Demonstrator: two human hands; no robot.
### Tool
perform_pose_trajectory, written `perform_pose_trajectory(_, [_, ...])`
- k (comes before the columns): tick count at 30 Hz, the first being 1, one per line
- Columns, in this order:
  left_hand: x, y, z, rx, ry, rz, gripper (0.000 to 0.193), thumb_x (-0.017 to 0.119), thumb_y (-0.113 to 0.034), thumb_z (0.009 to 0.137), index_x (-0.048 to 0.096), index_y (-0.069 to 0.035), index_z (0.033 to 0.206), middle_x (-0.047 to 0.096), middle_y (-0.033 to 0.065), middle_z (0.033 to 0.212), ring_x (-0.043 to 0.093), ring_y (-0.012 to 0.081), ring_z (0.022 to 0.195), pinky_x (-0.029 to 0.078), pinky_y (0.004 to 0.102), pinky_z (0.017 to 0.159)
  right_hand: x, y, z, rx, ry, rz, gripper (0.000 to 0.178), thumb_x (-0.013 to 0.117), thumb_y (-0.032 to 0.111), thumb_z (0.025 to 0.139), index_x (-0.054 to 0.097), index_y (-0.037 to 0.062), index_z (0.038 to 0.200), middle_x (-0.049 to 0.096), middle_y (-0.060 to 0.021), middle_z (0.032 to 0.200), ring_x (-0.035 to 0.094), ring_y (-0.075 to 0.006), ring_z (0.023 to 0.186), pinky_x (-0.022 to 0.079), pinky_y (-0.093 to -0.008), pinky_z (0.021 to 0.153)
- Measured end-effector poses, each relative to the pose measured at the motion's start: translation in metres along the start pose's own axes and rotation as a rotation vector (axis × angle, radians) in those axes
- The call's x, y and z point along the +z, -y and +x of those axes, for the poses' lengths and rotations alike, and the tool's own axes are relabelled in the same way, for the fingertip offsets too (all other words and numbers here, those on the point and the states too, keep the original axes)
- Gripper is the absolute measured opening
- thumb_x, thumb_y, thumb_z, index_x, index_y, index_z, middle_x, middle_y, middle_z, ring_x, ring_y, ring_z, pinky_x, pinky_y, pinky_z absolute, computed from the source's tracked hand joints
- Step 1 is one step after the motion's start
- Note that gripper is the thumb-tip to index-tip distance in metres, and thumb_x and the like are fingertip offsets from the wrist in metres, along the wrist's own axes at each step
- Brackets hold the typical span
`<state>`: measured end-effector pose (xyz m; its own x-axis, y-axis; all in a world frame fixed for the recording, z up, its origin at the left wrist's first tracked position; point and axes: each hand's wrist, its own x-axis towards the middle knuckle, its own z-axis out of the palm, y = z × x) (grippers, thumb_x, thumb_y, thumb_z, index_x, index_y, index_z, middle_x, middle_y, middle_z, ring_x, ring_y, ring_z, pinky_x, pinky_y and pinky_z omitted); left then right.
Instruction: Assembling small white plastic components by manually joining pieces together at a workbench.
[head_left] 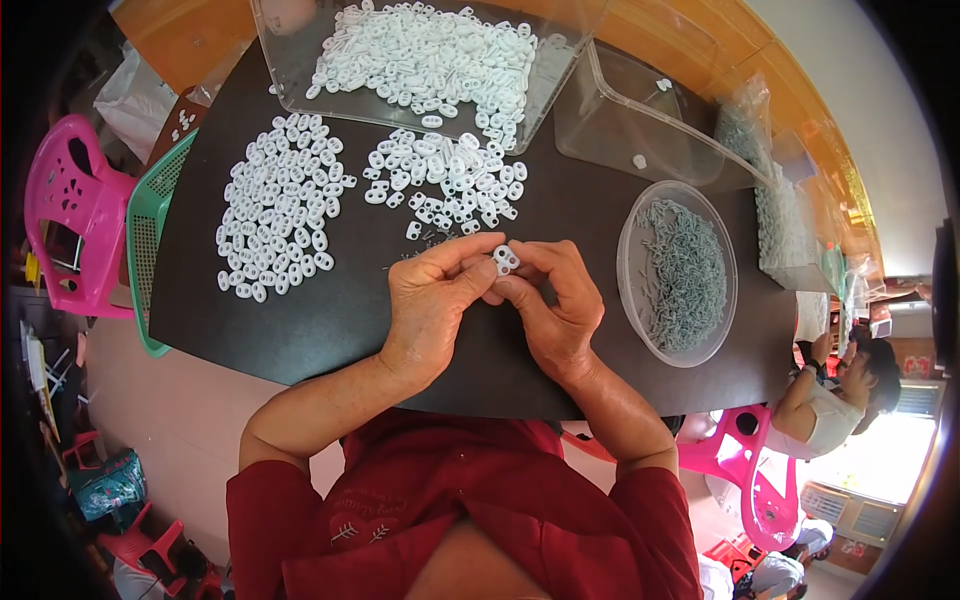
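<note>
Both hands meet above the near middle of the dark table (320, 350). Between the fingertips of my left hand (428, 305) and my right hand (557, 318) is a small white plastic piece (506, 260) with round holes, pinched from both sides. Whether it is one part or two pressed together, I cannot make out. Just beyond the hands lies a loose pile of small white oval two-hole plastic pieces (450, 175), with a few dark screws (437, 238) near it. A wider spread of similar white ovals (280, 205) covers the table at the left.
A clear bin (295, 85) heaped with white pieces stands at the back. Beside it is another clear bin (610, 130) holding few pieces. A round clear tub (628, 265) of grey screws sits right. Pink chairs (75, 215), a green basket (140, 265) and another person (820, 410) surround the table.
</note>
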<state>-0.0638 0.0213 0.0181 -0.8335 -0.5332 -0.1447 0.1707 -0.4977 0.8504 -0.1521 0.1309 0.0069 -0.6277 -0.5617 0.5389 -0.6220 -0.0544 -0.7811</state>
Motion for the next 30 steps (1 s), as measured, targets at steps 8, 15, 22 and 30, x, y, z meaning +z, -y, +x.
perform_pose_trajectory(8, [-0.002, -0.003, 0.002, 0.027, 0.036, 0.072, 0.023, 0.06, 0.001, 0.083, 0.063, 0.003, 0.106, 0.06, 0.0036, 0.08, 0.053, 0.0098, 0.067, 0.047, 0.0212, 0.062, -0.002, 0.004, 0.001, 0.065, 0.026, 0.057, 0.03, 0.067, -0.009, 0.072, 0.062, -0.0033, 0.1, 0.059, -0.007, 0.087, 0.055, -0.0104, 0.071, 0.044, -0.0215, 0.064])
perform_pose_trajectory(15, [-0.005, 0.005, 0.001, 0.183, 0.121, 0.154, 0.027, 0.058, 0.0, 0.085, 0.062, 0.0, 0.112, 0.055, 0.0026, 0.084, 0.051, 0.0093, 0.07, 0.045, 0.0209, 0.064, -0.005, 0.006, 0.002, 0.039, 0.031, 0.032, 0.029, 0.065, -0.009, 0.073, 0.062, -0.0037, 0.102, 0.058, -0.0063, 0.084, 0.053, -0.0103, 0.07, 0.043, -0.0216, 0.063])
perform_pose_trajectory(22, [0.001, 0.006, -0.002, 0.272, 0.12, 0.196, 0.024, 0.057, -0.001, 0.087, 0.062, 0.0, 0.11, 0.055, 0.0029, 0.086, 0.05, 0.0091, 0.07, 0.044, 0.0205, 0.065, -0.003, 0.009, -0.001, 0.046, 0.003, 0.07, 0.03, 0.063, -0.01, 0.075, 0.061, -0.0028, 0.104, 0.058, -0.0063, 0.083, 0.053, -0.0102, 0.07, 0.043, -0.0214, 0.063])
perform_pose_trajectory(30, [0.003, 0.016, -0.004, 0.358, 0.088, 0.25, 0.022, 0.054, -0.007, 0.091, 0.059, 0.001, 0.111, 0.054, 0.0005, 0.085, 0.048, 0.0062, 0.072, 0.042, 0.0192, 0.065, 0.003, 0.011, -0.002, -0.012, -0.055, 0.03, 0.03, 0.065, -0.009, 0.072, 0.061, -0.0022, 0.101, 0.061, -0.008, 0.082, 0.052, -0.0173, 0.066, 0.044, -0.0269, 0.058])
